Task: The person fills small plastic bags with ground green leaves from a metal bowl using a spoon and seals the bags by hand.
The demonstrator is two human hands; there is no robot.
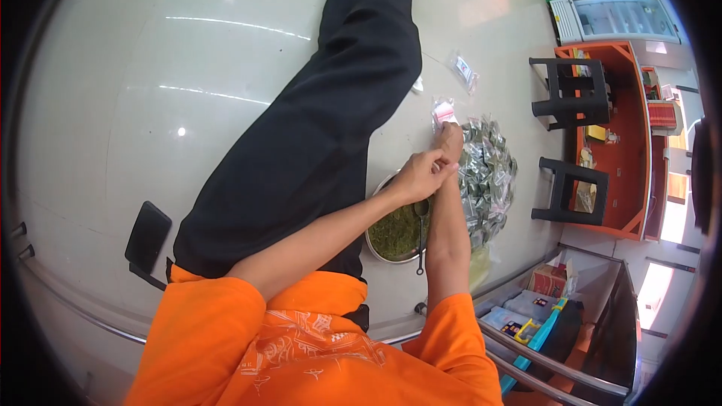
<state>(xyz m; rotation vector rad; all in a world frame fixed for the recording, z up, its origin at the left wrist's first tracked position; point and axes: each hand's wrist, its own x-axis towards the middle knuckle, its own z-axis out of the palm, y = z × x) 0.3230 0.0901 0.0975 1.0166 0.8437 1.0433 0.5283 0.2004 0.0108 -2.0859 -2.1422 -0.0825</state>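
Observation:
My right hand reaches forward, its fingers at a clear plastic bag with pink and white on it. My left hand lies across my right wrist, with its thumb and fingers drawn together; I cannot make out anything between them. Below my forearms stands a round metal bowl of shredded green herb. A dark spoon rests in it, its handle over the rim. Beside my right arm is a pile of small filled plastic packets.
Another clear packet lies farther out on the tiled floor. My outstretched leg is left of the bowl. A phone is by my left hip. Black stools, an orange counter and a rack are at the right.

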